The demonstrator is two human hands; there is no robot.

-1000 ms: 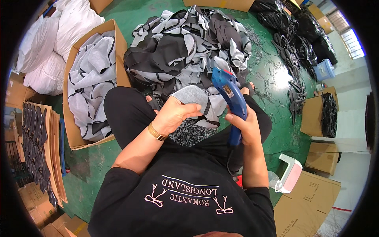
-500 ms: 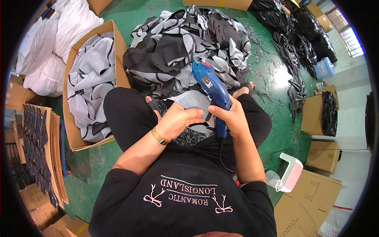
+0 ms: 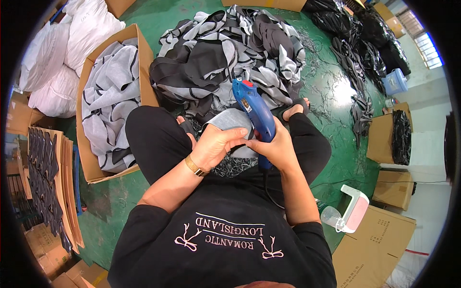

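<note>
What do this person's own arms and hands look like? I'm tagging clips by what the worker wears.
Both forearms are bare and come out of the short sleeves of a black T-shirt with pale pink lettering and two bow motifs printed on it. The left hand has a gold-coloured watch or bracelet at the wrist. The right hand shows no glove, ring or band. Neither hand is gloved.

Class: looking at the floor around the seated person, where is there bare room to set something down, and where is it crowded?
Bare green floor lies right of the knee, before the small carton. Another bare patch lies between the open fabric-filled box and the stacked cardboard sheets. Ahead, the heap of grey and black fabric pieces is crowded.
</note>
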